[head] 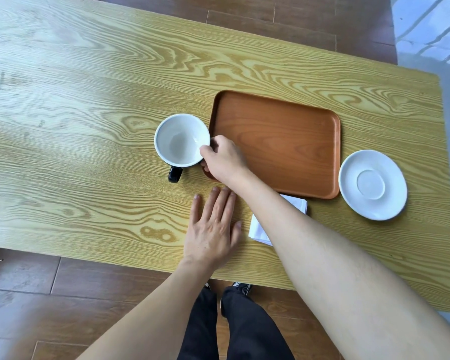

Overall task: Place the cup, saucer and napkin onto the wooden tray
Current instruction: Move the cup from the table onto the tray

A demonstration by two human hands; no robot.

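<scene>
Right hand [222, 158] is pinched on the round white-lined black-handled ceramic cup [181, 140] rim, left of the bare rectangular orange-brown wooden tray [291, 141]; left hand [213, 229] is spread flat.

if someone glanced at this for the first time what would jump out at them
Most likely the right hand pinching the rim of the white cup, just left of the empty wooden tray at the table's middle. Next, the white saucer right of the tray, and the left hand lying flat near the front edge.

Right hand [222, 158] pinching, left hand [213, 229] flat.
</scene>
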